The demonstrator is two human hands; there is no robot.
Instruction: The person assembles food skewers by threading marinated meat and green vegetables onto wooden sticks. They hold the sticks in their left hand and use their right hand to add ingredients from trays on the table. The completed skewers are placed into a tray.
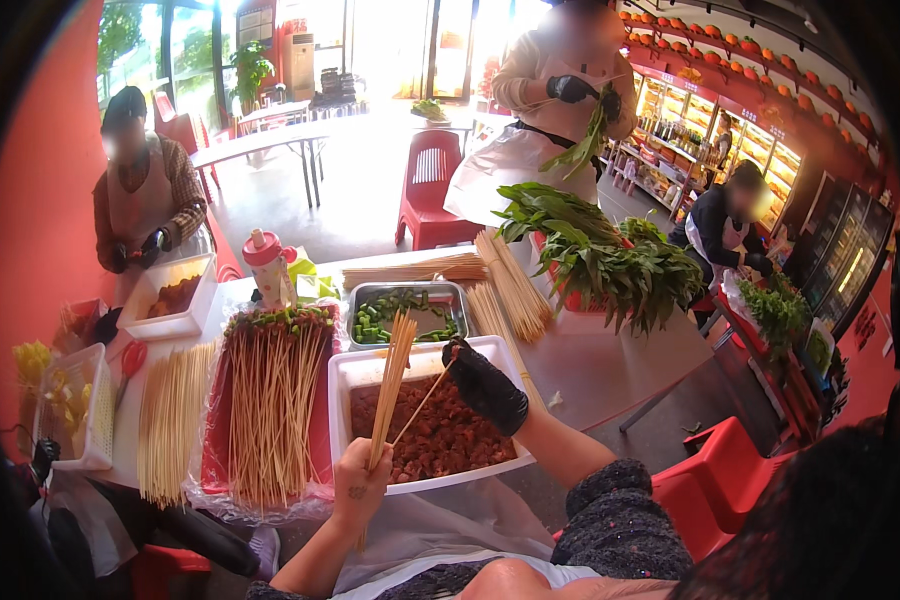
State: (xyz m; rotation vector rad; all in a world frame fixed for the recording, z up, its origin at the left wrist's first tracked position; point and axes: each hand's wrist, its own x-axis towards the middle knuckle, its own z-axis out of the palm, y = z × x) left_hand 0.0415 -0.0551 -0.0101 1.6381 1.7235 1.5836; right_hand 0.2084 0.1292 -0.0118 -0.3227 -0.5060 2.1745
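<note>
My bare left hand (358,484) is closed around an upright bundle of bamboo skewers (396,365). A single skewer (422,408) slants from beside that hand up to my right hand (490,392), which wears a black glove. The gloved fingertips pinch the far end of this skewer; a small dark bit shows there, too small to name. Both hands are over a white tub (518,350) of red-brown cut meat chunks (445,442). Behind it sits a metal tray (462,296) of chopped green vegetable pieces (395,312).
Left of the tub, a red tray (213,440) holds many filled skewers (275,420). More bare skewers (175,425) lie beside it. Leafy greens (610,255) rise from a red basket at the right. A pink-lidded bottle (268,268) stands behind. Several co-workers work nearby.
</note>
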